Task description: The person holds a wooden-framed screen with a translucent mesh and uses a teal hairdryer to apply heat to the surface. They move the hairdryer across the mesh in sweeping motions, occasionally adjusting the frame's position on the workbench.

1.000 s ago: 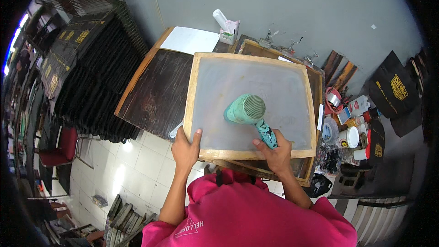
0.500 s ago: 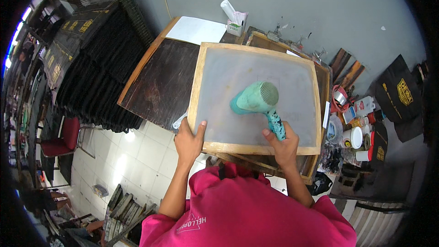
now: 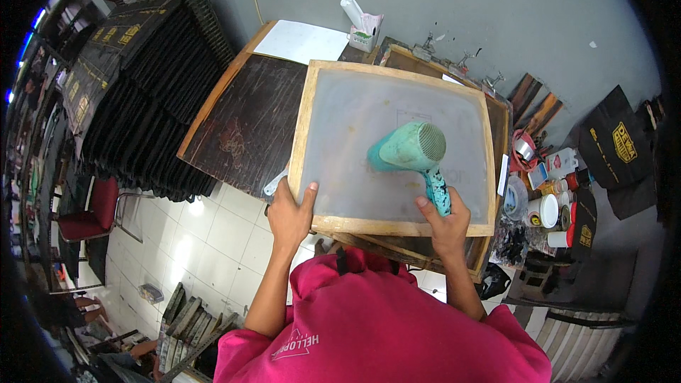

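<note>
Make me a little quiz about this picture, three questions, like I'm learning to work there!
1. Which hand holds the blue-green hair dryer?

2. True or false: the left hand grips the wooden frame near its lower left corner.

3. Fill in the missing colour: the chair on the left side of the picture is dark ____.

Key:
1. The right hand.
2. True.
3. Red.
</note>
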The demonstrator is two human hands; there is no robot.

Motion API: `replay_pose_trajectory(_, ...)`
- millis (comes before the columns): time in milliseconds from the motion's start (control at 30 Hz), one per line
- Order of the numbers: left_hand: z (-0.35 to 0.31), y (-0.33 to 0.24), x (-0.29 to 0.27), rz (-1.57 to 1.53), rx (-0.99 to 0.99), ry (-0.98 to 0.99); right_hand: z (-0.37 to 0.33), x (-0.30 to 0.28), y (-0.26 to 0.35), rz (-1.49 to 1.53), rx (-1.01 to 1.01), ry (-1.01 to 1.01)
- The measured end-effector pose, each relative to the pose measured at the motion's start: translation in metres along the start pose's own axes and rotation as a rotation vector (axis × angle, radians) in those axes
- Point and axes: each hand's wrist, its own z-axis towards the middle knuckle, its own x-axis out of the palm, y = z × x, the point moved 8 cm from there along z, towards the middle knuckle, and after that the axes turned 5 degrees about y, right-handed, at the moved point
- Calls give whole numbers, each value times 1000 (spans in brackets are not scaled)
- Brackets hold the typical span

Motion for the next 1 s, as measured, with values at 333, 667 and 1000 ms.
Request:
replay_pose_trajectory(333, 0, -1, -1, -19, 13, -20, -4, 11, 9, -14, -37, 4)
replay_pose_trajectory(667, -1, -4, 0, -2, -1, 23, -1, 23, 12, 67, 7, 77)
replay_pose_trajectory(1000, -2, -7, -3, -28, -36, 8, -8, 6, -4, 23, 53, 23)
